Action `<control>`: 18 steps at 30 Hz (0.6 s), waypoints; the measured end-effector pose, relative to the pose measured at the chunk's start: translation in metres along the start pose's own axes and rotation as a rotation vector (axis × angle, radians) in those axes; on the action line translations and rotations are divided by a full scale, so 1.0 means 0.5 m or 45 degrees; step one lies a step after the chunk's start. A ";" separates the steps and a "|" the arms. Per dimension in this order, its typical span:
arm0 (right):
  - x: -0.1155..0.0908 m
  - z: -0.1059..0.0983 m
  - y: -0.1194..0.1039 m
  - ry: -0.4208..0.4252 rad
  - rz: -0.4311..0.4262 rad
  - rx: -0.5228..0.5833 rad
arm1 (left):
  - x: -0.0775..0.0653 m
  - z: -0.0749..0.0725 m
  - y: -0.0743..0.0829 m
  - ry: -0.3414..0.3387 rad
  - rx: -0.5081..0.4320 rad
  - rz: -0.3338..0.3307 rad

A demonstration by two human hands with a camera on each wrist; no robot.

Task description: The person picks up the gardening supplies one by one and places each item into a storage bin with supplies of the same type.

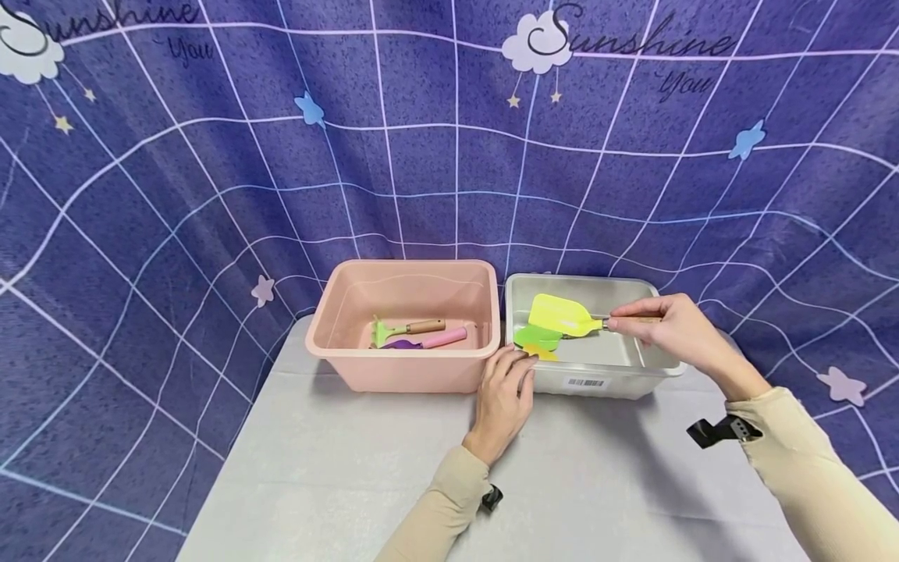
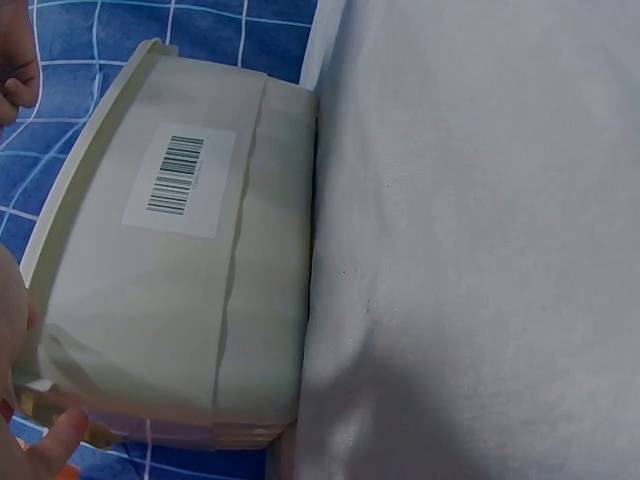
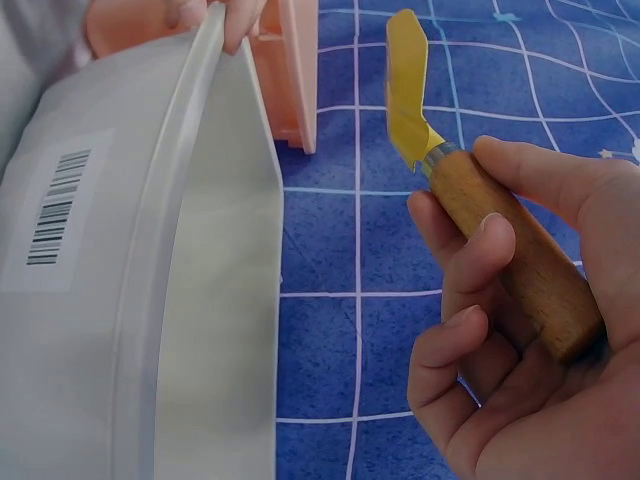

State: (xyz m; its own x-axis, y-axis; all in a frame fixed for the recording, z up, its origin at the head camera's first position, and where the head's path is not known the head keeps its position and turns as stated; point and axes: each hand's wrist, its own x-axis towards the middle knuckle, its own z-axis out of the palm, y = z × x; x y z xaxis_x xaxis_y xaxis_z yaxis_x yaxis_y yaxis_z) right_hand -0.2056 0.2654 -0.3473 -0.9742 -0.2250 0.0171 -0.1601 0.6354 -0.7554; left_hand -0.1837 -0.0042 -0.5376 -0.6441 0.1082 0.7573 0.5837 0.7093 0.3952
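My right hand (image 1: 670, 328) grips the wooden handle (image 3: 515, 255) of a small yellow shovel (image 1: 558, 314), its blade pointing left over the grey bin (image 1: 597, 375). In the right wrist view the thumb lies along one side of the handle and the fingers curl round the other. My left hand (image 1: 502, 394) holds the near left corner of the grey bin's rim, fingers hooked over the edge. Beneath the shovel, a green tool blade (image 1: 537, 337) and an orange-yellow piece (image 1: 539, 353) lie at the bin's left end; their handles are hidden or unclear.
Left of the grey bin stands a pink bin (image 1: 403, 375), the two nearly touching. Inside it are a green hand rake (image 1: 382, 332) with a wooden handle and a purple-bladed tool (image 1: 403, 344) with a pink handle. Both bins stand on a pale table (image 1: 337, 468) before a blue patterned curtain (image 1: 435, 156).
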 end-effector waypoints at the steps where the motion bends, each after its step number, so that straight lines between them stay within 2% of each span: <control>1: 0.002 0.000 0.001 0.000 -0.001 0.001 | 0.000 0.000 -0.001 -0.001 0.004 0.001; 18: 0.021 -0.017 0.011 -0.035 -0.010 -0.030 | 0.001 0.001 0.001 0.004 -0.001 0.003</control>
State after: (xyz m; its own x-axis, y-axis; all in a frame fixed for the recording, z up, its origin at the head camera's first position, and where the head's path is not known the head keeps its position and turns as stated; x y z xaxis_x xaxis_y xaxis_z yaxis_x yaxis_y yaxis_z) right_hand -0.2179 0.2727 -0.3457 -0.9682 -0.2501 0.0046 -0.1715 0.6505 -0.7399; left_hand -0.1839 -0.0036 -0.5371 -0.6412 0.1080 0.7597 0.5858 0.7085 0.3937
